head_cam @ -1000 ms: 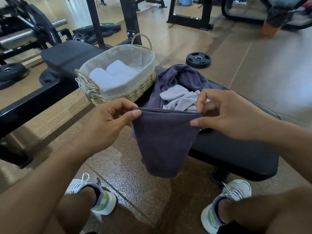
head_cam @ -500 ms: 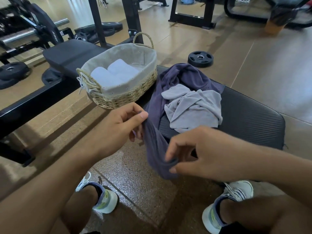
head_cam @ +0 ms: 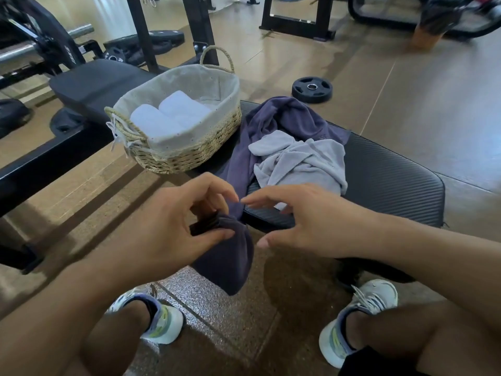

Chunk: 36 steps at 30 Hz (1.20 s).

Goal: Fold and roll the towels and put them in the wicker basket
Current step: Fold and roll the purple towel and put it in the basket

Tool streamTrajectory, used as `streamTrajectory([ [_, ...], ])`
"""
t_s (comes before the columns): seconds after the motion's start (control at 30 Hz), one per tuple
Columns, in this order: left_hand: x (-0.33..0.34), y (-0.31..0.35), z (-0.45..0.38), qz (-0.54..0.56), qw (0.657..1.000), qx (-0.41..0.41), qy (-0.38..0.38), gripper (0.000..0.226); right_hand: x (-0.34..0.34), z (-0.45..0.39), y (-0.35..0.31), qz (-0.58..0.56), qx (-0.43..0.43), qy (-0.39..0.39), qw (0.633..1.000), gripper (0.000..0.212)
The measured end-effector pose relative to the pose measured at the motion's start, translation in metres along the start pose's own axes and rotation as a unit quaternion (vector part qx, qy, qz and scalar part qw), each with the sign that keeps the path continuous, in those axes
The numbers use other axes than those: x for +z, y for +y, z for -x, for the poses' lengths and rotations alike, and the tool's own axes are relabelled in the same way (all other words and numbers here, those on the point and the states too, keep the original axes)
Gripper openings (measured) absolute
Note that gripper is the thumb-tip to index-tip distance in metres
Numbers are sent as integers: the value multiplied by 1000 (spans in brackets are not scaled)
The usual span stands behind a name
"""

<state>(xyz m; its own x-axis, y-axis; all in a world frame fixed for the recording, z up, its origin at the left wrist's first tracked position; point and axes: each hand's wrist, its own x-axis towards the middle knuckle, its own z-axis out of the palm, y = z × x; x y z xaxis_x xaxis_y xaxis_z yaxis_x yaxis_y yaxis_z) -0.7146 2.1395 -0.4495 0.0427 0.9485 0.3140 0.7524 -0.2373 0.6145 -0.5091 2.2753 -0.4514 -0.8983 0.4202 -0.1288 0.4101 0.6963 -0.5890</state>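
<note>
Nearest to you, your left hand (head_cam: 173, 226) is pinching the folded dark purple towel (head_cam: 225, 256) by its stacked edges, thumb under and fingers (head_cam: 217, 234) curled over, and the cloth is hanging below, above the floor between your shoes (head_cam: 160, 321). Your right hand (head_cam: 306, 221) is now hovering just beside it with fingers spread and gripping nothing; half a second ago it was drawing the towel's lower end up, and a second ago both hands were stretching the top edge flat. That suggests the fold is made, so rolling is probably the step you are heading into. Just beyond, on the table (head_cam: 393, 185), a crumpled light grey towel (head_cam: 301, 161) is lying on a spread purple towel (head_cam: 287, 118), both still unfolded and taking up the padded surface you may want for rolling. Left of them the wicker basket (head_cam: 189, 153) is sitting with two rolled white towels (head_cam: 168, 115) inside and room beside them. Farther off, a weight plate (head_cam: 311, 89) is lying on the floor, well apart.
</note>
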Motion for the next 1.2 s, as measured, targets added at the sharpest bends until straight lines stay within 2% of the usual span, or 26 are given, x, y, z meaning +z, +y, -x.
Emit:
streamTrajectory([
  [0.07,-1,3,1,25,1000,8,5,45,6,-3,-4,3,-25,0,1000,70],
  [0.13,0,8,2,51,999,12,8,43,11,-7,-5,-7,-41,-2,999,66],
  [0.3,-1,10,3,130,990,-13,46,32,22,-13,2,-18,-50,-44,998,26],
  [0.43,-5,3,-2,162,976,-49,137,34,25,-15,13,-61,-41,-64,995,33],
  [0.5,-6,0,-6,187,962,-73,186,36,23,-14,20,-92,-39,-65,993,30],
  [0.6,-7,-6,-11,196,943,-93,254,28,18,-13,30,-110,-29,-80,990,24],
  [0.8,-8,-29,-21,218,912,-148,315,32,-12,-8,55,-81,8,-112,990,20],
  [0.97,2,-57,-32,267,876,-216,338,26,-53,16,85,-116,69,-40,990,23],
  [1.1,15,-74,-46,276,876,-246,310,26,-76,34,105,-171,103,19,980,13],
  [1.2,23,-85,-55,275,881,-263,282,26,-77,35,119,-203,122,132,962,19],
])
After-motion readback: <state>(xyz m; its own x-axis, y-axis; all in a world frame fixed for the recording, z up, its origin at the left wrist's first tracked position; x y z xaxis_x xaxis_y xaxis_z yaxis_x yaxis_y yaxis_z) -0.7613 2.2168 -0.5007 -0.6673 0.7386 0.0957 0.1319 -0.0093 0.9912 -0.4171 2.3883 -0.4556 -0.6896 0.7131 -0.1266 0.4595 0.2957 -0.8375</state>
